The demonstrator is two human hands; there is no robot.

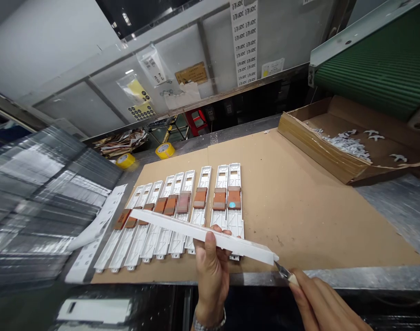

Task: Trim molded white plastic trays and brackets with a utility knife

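My left hand (212, 269) is closed around a long white plastic part (182, 227), held tilted above the bench with its thumb on the near face. In my right hand (325, 301) is a small craft knife (282, 270); its blade tip meets the right end of the white part. Behind them, several similar white plastic strips (235, 224) lie side by side on a cardboard sheet (292, 220). Reddish-brown blocks (200, 197) rest across these strips, one with a round blue sticker (232, 205). The part in my hand hides portions of the strips.
A cardboard box (316, 151) with small white pieces (351, 146) stands at the right, below a green conveyor belt (371, 64). Two yellow tape rolls (164, 150) sit at the back left. Stacked clear-wrapped material (47, 202) is on the left. More white parts (94, 311) lie lower left.
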